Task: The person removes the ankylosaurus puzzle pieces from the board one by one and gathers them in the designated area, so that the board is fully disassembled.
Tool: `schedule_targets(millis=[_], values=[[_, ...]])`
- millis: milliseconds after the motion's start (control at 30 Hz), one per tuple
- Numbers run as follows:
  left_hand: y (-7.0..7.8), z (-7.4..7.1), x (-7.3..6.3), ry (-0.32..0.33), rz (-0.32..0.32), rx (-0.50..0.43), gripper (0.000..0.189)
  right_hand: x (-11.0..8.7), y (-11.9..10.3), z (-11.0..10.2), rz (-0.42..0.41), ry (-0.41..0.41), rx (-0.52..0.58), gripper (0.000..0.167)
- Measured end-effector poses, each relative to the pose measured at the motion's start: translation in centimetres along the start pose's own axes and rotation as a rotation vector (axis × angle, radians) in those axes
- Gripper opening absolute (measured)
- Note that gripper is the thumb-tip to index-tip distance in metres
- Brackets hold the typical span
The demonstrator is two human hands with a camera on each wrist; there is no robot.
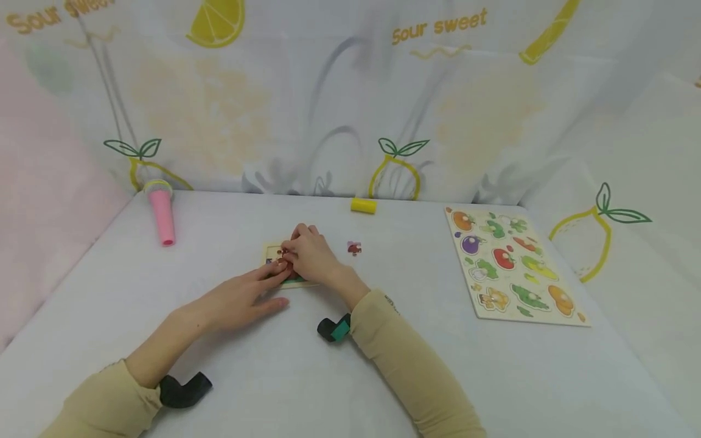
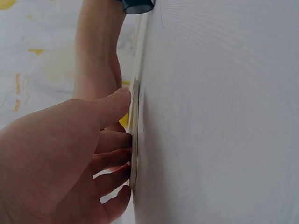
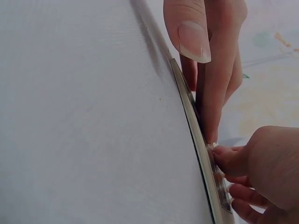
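Observation:
A small wooden jigsaw puzzle [image 1: 299, 284] in a pale frame lies flat on the table, mostly covered by both hands. My left hand [image 1: 241, 298] comes in from the left with its fingers extended, fingertips resting on the puzzle face and thumb at the near side. My right hand [image 1: 317, 258] is bent over the puzzle's right half, close to the left fingertips. Between its thumb and fingers a thin dark puzzle piece [image 3: 200, 88] shows edge-on in the right wrist view. A loose puzzle piece [image 1: 354, 248], reddish brown and pink, lies just right of the right hand.
On the right lies a vegetable peg board [image 1: 487, 313]. A yellow cylinder [image 1: 364, 205] is near the table's back edge, and a pink toy microphone [image 1: 162, 216] stands out at back left. Black wrist mounts [image 1: 185, 390] sit at both sleeves. A printed cloth [image 1: 296, 109] hangs behind.

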State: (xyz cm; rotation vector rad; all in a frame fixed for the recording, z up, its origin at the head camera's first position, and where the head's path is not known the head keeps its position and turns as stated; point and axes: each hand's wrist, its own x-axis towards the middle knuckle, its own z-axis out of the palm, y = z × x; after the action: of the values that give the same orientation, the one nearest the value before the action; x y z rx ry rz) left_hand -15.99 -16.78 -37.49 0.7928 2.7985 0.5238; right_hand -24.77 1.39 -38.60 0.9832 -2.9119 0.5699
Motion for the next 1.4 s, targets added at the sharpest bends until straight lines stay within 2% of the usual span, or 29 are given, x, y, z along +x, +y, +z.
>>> schedule_targets(millis=[200,433,600,833,1100,1400], values=[[-0.1,0.3,0.0,0.017,0.001,-0.004,0.069,-0.1,0.1,0.1,0.007,0.022,0.021,0.018],[0.0,0.2,-0.1,0.019,0.005,0.003,0.067,0.0,0.1,0.1,0.021,0.006,0.021,0.023],[0.0,0.2,-0.2,0.019,0.009,0.003,0.067,0.1,0.2,0.4,0.039,0.028,0.103,0.026],[0.0,0.1,-0.2,0.016,0.003,-0.005,0.066,0.3,0.8,0.7,0.04,0.072,0.235,0.021],[-0.1,0.2,-0.2,0.027,0.024,0.008,0.067,0.5,1.1,0.8,0.024,0.109,0.253,0.017],[-0.2,0.4,-0.1,0.027,0.013,0.0,0.068,0.2,1.6,0.7,0.154,0.182,0.485,0.013]])
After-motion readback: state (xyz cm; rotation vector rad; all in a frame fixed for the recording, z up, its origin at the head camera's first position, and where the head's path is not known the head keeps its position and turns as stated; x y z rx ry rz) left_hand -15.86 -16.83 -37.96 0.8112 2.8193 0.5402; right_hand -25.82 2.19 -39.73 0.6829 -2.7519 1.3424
